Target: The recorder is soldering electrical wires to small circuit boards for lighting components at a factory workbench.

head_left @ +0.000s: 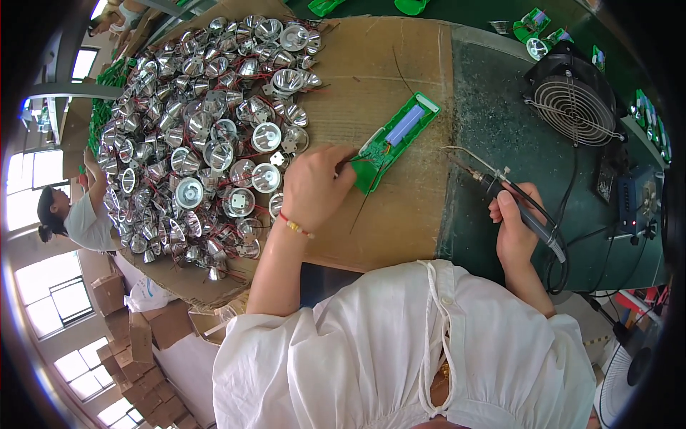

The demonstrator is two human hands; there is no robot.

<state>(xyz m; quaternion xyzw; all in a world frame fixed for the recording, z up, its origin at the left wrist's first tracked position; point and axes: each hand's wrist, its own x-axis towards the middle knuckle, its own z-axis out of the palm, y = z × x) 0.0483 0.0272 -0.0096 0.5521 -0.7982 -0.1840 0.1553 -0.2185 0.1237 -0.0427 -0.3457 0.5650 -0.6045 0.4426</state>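
Note:
A green plastic flashlight housing (379, 174) lies slantwise on the cardboard in front of me. Inside it are a purple cylindrical battery cell (405, 126) and a small green circuit board (374, 151) with thin wires. My left hand (318, 182) is closed in a pinch at the housing's left edge, by the board; what its fingertips grip is hidden. My right hand (514, 225) is wrapped round a soldering iron (525, 214) with a curved metal feed tube (471, 156) on it. The iron's tip points left toward the housing, apart from it.
A big heap of silver reflector cups (207, 136) with red wires covers the table's left side. A fan with a round grille (575, 109) stands at the right, near a dark control box (636, 200). More green housings (532, 25) lie along the back. Another person (78, 214) works at far left.

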